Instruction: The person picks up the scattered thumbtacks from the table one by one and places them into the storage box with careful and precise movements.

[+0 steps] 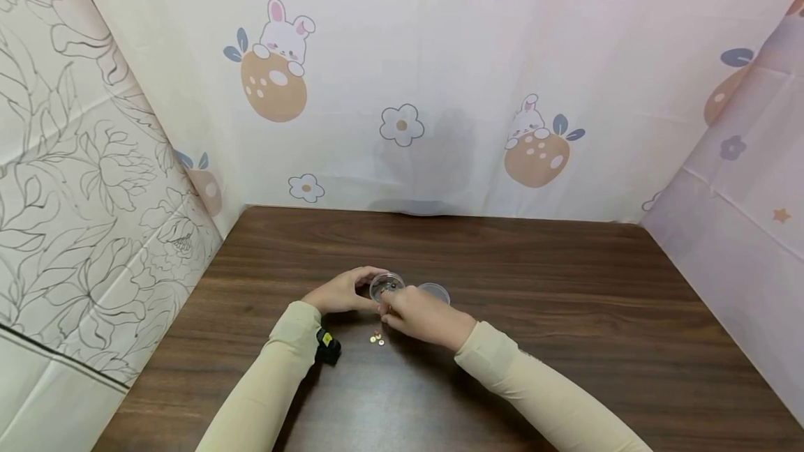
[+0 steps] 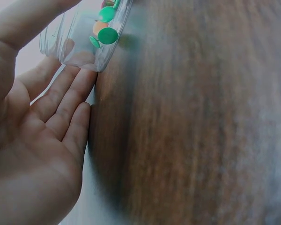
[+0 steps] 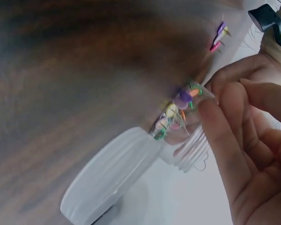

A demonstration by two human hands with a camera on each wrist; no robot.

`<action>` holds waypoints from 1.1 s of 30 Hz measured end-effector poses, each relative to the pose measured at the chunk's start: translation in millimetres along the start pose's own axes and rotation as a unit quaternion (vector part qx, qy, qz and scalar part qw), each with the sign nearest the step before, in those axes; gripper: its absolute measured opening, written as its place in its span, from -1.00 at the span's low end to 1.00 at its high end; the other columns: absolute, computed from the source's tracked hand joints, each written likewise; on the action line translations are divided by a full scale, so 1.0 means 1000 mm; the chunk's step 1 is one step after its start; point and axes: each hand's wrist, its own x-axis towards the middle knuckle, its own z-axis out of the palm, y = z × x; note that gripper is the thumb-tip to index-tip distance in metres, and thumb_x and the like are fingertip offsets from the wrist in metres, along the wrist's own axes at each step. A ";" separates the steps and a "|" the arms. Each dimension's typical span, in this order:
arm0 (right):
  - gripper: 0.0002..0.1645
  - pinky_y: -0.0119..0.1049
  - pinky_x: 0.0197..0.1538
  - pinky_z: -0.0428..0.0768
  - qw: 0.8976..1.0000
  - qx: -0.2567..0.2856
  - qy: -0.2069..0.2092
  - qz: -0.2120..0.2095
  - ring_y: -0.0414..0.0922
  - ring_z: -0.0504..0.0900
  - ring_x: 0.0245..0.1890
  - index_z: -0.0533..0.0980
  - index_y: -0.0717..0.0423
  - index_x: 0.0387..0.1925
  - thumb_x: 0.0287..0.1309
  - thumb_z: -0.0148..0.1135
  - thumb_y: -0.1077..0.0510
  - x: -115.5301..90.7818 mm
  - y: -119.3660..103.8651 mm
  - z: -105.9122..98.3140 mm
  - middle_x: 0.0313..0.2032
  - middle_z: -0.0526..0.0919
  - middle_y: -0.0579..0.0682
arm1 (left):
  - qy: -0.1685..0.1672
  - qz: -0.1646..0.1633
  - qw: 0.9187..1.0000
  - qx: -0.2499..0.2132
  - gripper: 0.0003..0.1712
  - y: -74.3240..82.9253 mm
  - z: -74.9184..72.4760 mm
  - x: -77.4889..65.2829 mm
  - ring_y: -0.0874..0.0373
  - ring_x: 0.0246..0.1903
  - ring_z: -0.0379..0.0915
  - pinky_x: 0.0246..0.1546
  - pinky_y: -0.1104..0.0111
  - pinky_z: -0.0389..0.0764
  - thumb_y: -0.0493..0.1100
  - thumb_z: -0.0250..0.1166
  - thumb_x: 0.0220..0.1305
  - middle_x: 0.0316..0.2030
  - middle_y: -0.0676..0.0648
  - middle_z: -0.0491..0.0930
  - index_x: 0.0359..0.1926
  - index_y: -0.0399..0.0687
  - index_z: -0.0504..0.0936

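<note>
A small clear plastic jar stands on the table with coloured thumbtacks inside, green and orange among them. My left hand holds it from the left, thumb on the near side and fingers round the far side. From the right, my right hand reaches to the jar, its fingers overlapping the near side of the mouth in the head view. I cannot tell whether these fingers pinch a tack. A few loose thumbtacks lie on the table just in front of the jar.
A round screw lid, whitish and translucent in the right wrist view, lies right beside the jar. The black camera strap sits at the left wrist. Behind the brown wooden table hangs a printed curtain.
</note>
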 end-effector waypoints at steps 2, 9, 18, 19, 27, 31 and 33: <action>-0.94 -0.55 -0.46 0.49 1.000 0.004 0.018 0.011 -0.45 0.44 -0.51 0.53 0.03 -0.40 0.18 0.19 0.21 0.001 0.000 -0.003 -0.43 0.63 -0.19 | -0.001 0.000 1.000 -0.005 -0.20 0.000 0.000 0.000 0.00 0.14 0.29 0.13 -0.01 0.37 -0.14 0.41 0.06 0.19 -0.21 0.39 0.31 -0.15 0.26; -0.93 -0.54 -0.55 0.46 0.997 0.000 0.058 0.056 -0.43 0.40 -0.60 0.55 0.05 -0.33 0.22 0.14 0.22 0.004 0.004 -0.011 -0.47 0.61 -0.18 | 0.009 -0.018 1.000 -0.009 -0.19 0.001 0.002 -0.001 0.04 0.07 0.35 0.11 -0.01 0.40 -0.13 0.43 0.04 0.13 -0.09 0.44 0.30 -0.06 0.28; -0.93 -0.49 -0.60 0.45 0.994 -0.002 0.062 0.095 -0.40 0.38 -0.67 0.55 0.01 -0.33 0.23 0.14 0.19 0.007 0.011 -0.017 -0.56 0.54 -0.24 | 0.016 -0.027 1.000 -0.001 -0.22 0.000 0.003 0.001 0.01 0.10 0.33 0.14 0.01 0.36 -0.12 0.44 0.02 0.12 -0.07 0.45 0.27 0.01 0.31; -0.93 -0.49 -0.60 0.45 0.994 -0.003 0.059 0.097 -0.40 0.38 -0.67 0.55 0.01 -0.33 0.22 0.14 0.19 0.007 0.012 -0.017 -0.56 0.54 -0.24 | 0.017 -0.028 0.999 -0.001 -0.22 -0.003 0.003 0.003 0.02 0.10 0.33 0.14 0.01 0.36 -0.12 0.44 0.02 0.13 -0.06 0.45 0.27 0.02 0.31; -0.94 -0.48 -0.58 0.48 0.994 0.002 0.044 0.101 -0.43 0.42 -0.66 0.56 0.03 -0.33 0.21 0.15 0.19 0.010 0.015 -0.014 -0.54 0.59 -0.20 | 0.022 -0.028 0.999 0.009 -0.19 -0.030 0.005 0.011 0.19 0.05 0.36 0.12 0.06 0.39 -0.02 0.47 -0.03 0.11 0.04 0.46 0.26 0.19 0.31; -0.93 -0.47 -0.58 0.48 0.994 0.001 0.032 0.109 -0.42 0.41 -0.67 0.57 0.04 -0.34 0.20 0.17 0.18 0.011 0.016 -0.014 -0.57 0.58 -0.21 | 0.020 -0.028 0.999 0.008 -0.19 -0.033 0.004 0.012 0.26 0.02 0.37 0.10 0.12 0.42 0.02 0.47 -0.05 0.09 0.09 0.47 0.24 0.25 0.32; -0.93 -0.46 -0.58 0.48 0.993 -0.001 0.025 0.115 -0.42 0.41 -0.67 0.57 0.04 -0.34 0.20 0.17 0.17 0.012 0.017 -0.013 -0.58 0.57 -0.23 | 0.020 -0.029 0.999 0.010 -0.19 -0.033 0.004 0.012 0.28 0.02 0.36 0.11 0.13 0.41 0.03 0.47 -0.06 0.09 0.10 0.47 0.24 0.26 0.32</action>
